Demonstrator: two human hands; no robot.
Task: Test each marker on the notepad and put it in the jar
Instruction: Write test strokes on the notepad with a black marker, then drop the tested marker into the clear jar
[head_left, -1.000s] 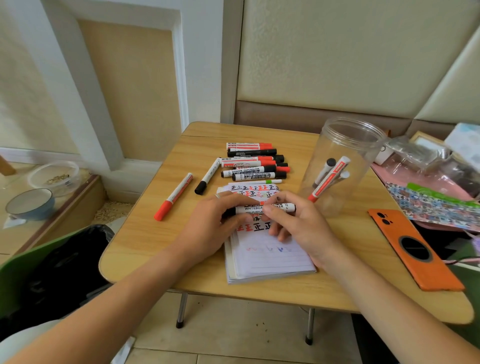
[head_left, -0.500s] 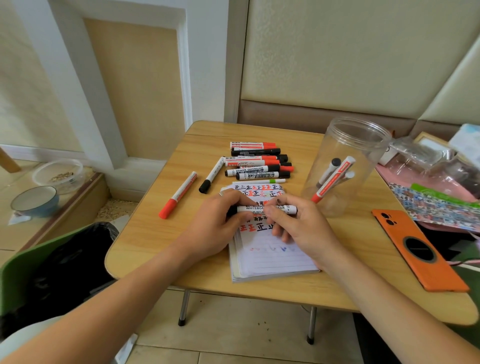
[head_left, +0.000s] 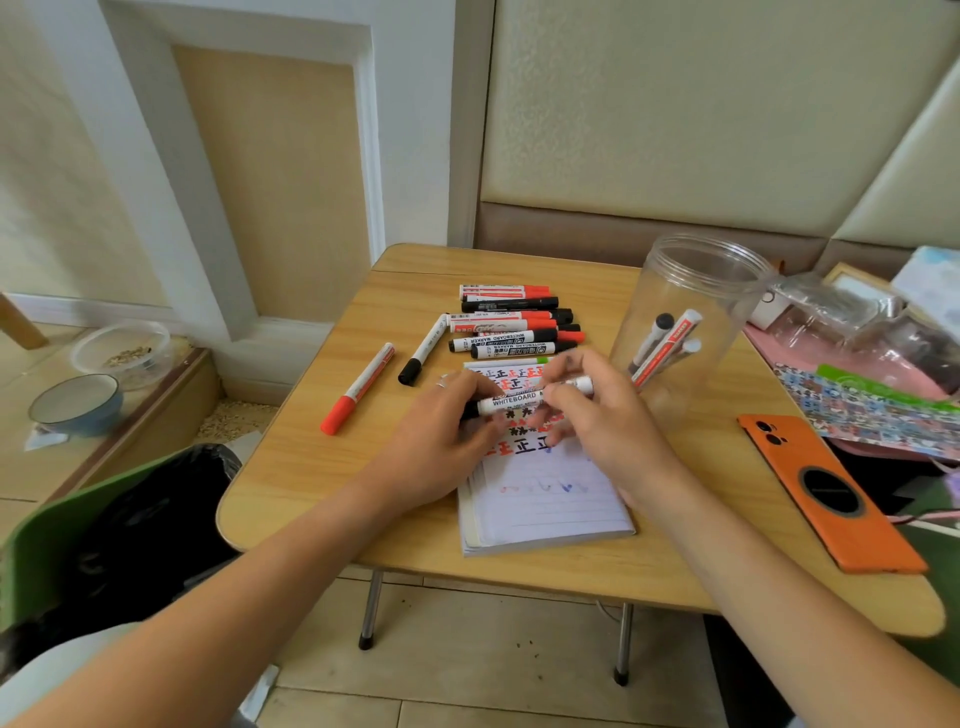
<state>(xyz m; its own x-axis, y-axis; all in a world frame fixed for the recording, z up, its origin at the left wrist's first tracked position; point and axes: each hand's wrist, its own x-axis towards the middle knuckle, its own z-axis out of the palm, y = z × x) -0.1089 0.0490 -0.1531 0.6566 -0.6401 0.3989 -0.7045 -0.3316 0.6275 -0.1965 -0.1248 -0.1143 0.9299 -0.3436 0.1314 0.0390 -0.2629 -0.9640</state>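
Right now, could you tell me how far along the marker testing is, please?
Done: three markers stand in the jar, and the notepad carries red, black and blue test marks. In hand: both hands, left and right, hold a black whiteboard marker over the pad. Left: the marker pile plus a loose red marker and a black one on the table.

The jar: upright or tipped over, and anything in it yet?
Upright, mouth open upward. The jar stands on the table and holds a few markers leaning inside; far from full.
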